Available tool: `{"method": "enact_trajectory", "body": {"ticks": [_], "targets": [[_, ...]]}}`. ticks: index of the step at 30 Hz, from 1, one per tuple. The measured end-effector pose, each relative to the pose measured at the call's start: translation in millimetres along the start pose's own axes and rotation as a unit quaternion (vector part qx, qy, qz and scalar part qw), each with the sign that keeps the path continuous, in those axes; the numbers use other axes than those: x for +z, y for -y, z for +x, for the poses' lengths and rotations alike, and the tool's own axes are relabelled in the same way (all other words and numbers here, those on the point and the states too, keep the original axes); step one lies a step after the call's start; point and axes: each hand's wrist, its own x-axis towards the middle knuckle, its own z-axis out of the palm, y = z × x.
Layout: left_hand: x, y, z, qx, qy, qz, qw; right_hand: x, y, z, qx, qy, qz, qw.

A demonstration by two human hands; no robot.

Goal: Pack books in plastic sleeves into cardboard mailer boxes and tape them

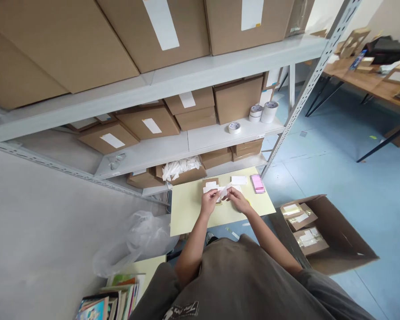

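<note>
Now the left hand and right hand are pinching a white label. A cardboard box is lying on the yellow surface.

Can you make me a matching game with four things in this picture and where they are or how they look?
1. White slip
2. White rolls
3. Pink stack
4. Big carton

A. On the grey shelf
B. Open, with small boxes inside
C. Between the left hand and right hand
D. On the yellow table

Pairs: 1-C, 2-A, 3-D, 4-B
</note>
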Motion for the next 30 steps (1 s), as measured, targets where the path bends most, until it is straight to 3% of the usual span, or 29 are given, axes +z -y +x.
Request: {"method": "enact_trajectory", "body": {"ticks": [3, 6, 13, 15, 17, 19, 22, 24, 27, 30], "targets": [[8.8, 7, -8, 0.013, -0.033, 0.017, 0.999, 0, -4, -3, 0.029, -0.021, 0.024, 0.999], [6.2, 10, -11, 0.031, -0.022, 0.028, 0.999, 9, -7, -2, 0.032, -0.018, 0.013, 0.999], [-31.2, 10, 5, 0.080, 0.006, 0.057, 0.995, 52, -4, 17, 0.041, -0.054, -0.019, 0.998], [-47.1, 16, 14, 0.064, 0.010, 0.038, 0.997, 66, -3, 27, 0.037, -0.073, -0.028, 0.996], [-72.8, 25, 27, 0.018, -0.020, 0.001, 1.000, 74, -4, 35, 0.029, -0.086, -0.039, 0.995], [-112.9, 37, 44, -0.027, -0.108, -0.049, 0.993, 78, -7, 41, 0.020, -0.090, -0.049, 0.995], [-193.6, 56, 71, -0.051, -0.295, -0.094, 0.949, 80, -17, 49, 0.017, -0.126, -0.053, 0.990], [-245.3, 68, 82, -0.059, -0.372, -0.075, 0.923, 86, -27, 58, 0.026, -0.165, -0.060, 0.984], [-294.8, 81, 86, -0.032, -0.359, -0.047, 0.932, 112, -49, 86, 0.055, -0.196, -0.058, 0.977], [-311.8, 89, 75, -0.027, -0.333, -0.006, 0.942, 156, -75, 136, 0.085, -0.190, -0.011, 0.978]]}}
